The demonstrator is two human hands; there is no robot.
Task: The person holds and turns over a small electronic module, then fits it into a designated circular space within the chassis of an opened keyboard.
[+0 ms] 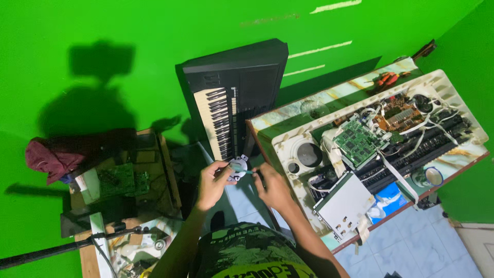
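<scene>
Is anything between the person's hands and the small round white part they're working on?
Nothing visible: the left hand holds the small round white part directly, and the right hand reaches it with a thin tool.

1. I see a black keyboard (pixel 234 98) leaning on the green wall at twelve o'clock.
2. An opened keyboard chassis (pixel 381 139) on the marble-patterned table (pixel 288 116) at two o'clock.
3. A maroon cloth (pixel 51 157) at nine o'clock.

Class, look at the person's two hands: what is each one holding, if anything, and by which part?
The left hand grips a small round white part by its rim. The right hand holds a thin tool by its handle end, tip against the part.
</scene>
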